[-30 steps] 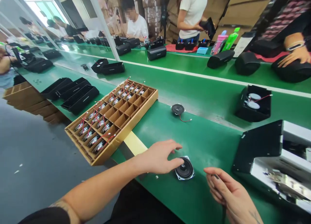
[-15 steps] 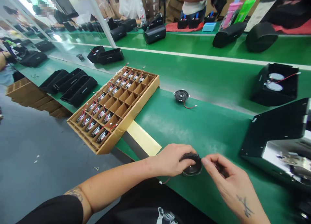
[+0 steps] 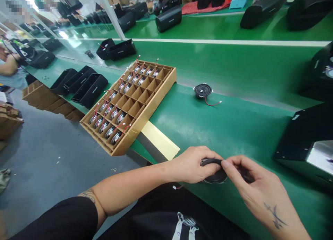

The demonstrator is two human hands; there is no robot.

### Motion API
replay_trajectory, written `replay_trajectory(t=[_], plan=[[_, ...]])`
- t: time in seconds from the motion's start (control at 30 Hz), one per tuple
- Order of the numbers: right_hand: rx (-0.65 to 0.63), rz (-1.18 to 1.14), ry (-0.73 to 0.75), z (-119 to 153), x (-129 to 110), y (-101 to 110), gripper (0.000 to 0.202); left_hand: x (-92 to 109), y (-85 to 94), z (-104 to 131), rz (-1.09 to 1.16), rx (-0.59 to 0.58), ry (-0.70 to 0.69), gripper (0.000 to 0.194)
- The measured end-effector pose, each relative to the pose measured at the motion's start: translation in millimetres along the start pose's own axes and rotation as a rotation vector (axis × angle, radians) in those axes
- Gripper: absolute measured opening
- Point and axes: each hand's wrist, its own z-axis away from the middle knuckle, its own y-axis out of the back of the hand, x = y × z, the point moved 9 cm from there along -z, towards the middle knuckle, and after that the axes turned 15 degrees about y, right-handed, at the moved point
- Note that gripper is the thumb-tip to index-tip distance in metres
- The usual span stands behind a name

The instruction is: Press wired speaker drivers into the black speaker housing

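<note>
My left hand [image 3: 199, 163] grips a round black speaker [image 3: 216, 175] at the front edge of the green table. A short red wire with a white plug [image 3: 174, 187] shows below my left wrist. My right hand [image 3: 249, 174] pinches a black strip or ring at the speaker's upper right rim; its curled fingers partly hide it. Farther back on the table lies another speaker [image 3: 203, 90], face up with its red wire out to the right. To the left, a divided cardboard box [image 3: 145, 123] holds several speakers with red wires.
A yellow strip [image 3: 161, 139] lies between box and left hand. Black open housings [image 3: 90, 90] stand beyond the box. At the right is a black machine with a metal front [image 3: 293, 139]. More black cases [image 3: 169, 19] stand across the white line.
The view has shifted, so most things sit higher in it. Both hands still hold on at the speaker, and the dark ring at its rim now looks raised between them.
</note>
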Motion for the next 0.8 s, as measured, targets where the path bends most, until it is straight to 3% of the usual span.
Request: replay_trajectory(t=[0.37,0.63,0.8], plan=[[-0.121,-0.017,0.065,-9,31,-5,0.047,0,2.4,3,-0.099,-0.054,0.066,0.020],[-0.072,-0.046,-0.036,-3,6,-5,0.040,11,3.3,6,-0.087,-0.091,0.024,0.021],[-0.063,-0.077,-0.067,-5,8,-6,0.043,9,3.3,5,-0.088,-0.119,0.044,0.026]])
